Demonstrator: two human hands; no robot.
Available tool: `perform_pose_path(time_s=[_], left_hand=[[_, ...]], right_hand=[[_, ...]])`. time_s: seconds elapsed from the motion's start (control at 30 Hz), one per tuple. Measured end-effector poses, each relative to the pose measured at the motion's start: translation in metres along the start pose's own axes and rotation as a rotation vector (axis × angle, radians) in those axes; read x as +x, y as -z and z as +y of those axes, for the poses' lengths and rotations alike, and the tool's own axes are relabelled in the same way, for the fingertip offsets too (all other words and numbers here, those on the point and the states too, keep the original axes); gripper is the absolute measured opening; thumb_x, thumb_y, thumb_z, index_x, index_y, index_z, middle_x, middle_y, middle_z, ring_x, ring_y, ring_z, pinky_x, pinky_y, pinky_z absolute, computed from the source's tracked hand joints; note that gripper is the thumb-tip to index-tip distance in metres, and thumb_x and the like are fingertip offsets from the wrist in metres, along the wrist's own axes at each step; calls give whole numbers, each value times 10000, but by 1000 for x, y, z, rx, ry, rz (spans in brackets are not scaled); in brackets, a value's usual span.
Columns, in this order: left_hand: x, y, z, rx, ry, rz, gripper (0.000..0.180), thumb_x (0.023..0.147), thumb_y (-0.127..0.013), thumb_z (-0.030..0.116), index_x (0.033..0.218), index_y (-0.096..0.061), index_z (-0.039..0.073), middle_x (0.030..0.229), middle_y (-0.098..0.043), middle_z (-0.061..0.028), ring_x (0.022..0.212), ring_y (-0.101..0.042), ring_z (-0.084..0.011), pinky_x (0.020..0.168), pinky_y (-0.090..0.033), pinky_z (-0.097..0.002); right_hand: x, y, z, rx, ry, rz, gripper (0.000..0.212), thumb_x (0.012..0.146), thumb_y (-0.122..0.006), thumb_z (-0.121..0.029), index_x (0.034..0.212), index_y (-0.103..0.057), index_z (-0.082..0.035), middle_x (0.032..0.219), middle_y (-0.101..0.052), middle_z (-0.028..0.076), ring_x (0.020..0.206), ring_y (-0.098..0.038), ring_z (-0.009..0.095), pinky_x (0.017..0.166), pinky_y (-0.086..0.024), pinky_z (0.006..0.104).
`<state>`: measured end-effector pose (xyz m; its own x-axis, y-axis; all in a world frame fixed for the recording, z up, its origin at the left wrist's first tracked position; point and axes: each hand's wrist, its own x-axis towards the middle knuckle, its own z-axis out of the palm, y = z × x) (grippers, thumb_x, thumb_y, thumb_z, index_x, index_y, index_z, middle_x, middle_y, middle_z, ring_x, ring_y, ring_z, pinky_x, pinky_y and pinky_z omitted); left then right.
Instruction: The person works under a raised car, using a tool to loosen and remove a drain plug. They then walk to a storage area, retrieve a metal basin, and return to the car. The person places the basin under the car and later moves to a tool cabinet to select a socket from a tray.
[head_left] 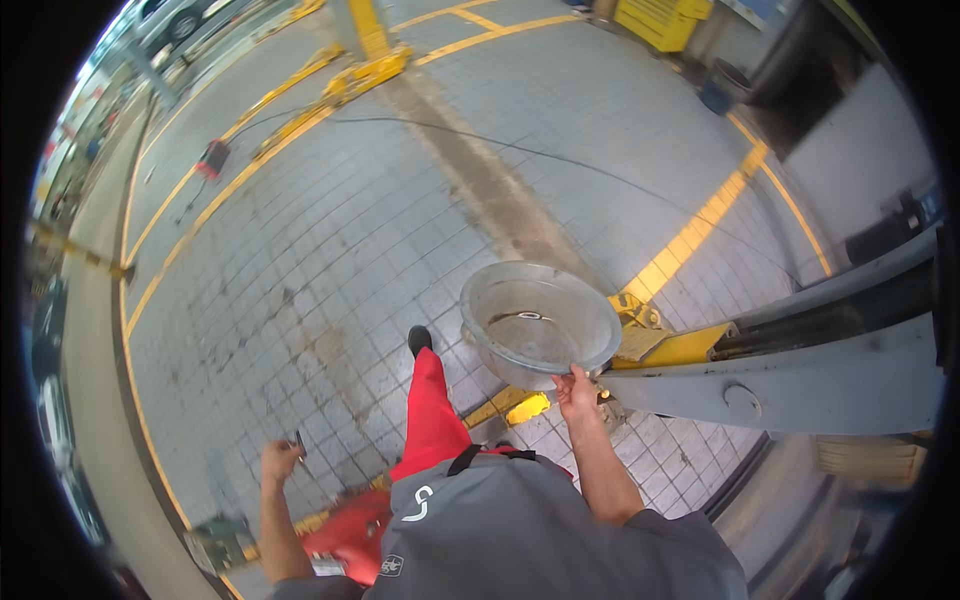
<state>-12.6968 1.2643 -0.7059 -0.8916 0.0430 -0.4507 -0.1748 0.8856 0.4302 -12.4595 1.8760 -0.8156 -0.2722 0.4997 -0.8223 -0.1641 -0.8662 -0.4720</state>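
Bare hands, set well apart: the right hand [575, 393], right of the frame's lower centre, grips the near rim of a wide, round, see-through grey basin [555, 340], thumb and fingers pinching its edge. At lower left, the left hand [280, 460] is curled around a slim dark object [298, 442], too small for me to identify; it does not touch the basin.

The basin sits just right of the frame's centre, tilted so its inside shows. A small pale ring or glint marks its bottom; I cannot tell which. It appears to be held up off the floor, so I judge the lifting done and the setting down not yet done.

One leg in red trousers [437, 405] reaches forward to a dark shoe [420, 340] on the grey tiled floor [300, 250]. A grey steel post [690, 390] crosses the right side, close to the basin. A dark cable [560, 158] runs across the upper middle; a small red box [212, 160] lies at upper left, and a yellow cabinet [662, 20] stands at upper right.
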Motion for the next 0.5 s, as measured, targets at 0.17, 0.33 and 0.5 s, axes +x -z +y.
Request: perform_pose_path(time_s=[0.17, 0.33, 0.5], left_hand=[[181, -41, -21, 243, 209, -222, 264, 859, -657, 300, 901, -731, 50, 904, -727, -106, 871, -688, -252, 774, -530, -395], [303, -29, 60, -198, 439, -288, 204, 738, -688, 188, 760, -673, -14, 643, -602, -50, 612, -563, -161, 545, -436, -344], [435, -1, 207, -182, 133, -274, 212, 675, -708, 157, 752, -690, -39, 588, -606, -46, 525, -540, -155, 501, -430, -325]], right_hand=[[43, -107, -35, 20, 141, 148, 172, 941, -600, -195, 881, -552, -41, 660, -542, 39, 592, -658, 212, 428, -510, 249], [86, -198, -90, 206, 193, 225, 203, 958, -562, -230, 919, -525, -34, 673, -565, 58, 499, -629, 215, 405, -520, 247], [122, -250, -123, 411, 267, 253, 223, 958, -562, -235, 970, -497, -23, 707, -595, 121, 533, -657, 245, 400, -523, 261]])
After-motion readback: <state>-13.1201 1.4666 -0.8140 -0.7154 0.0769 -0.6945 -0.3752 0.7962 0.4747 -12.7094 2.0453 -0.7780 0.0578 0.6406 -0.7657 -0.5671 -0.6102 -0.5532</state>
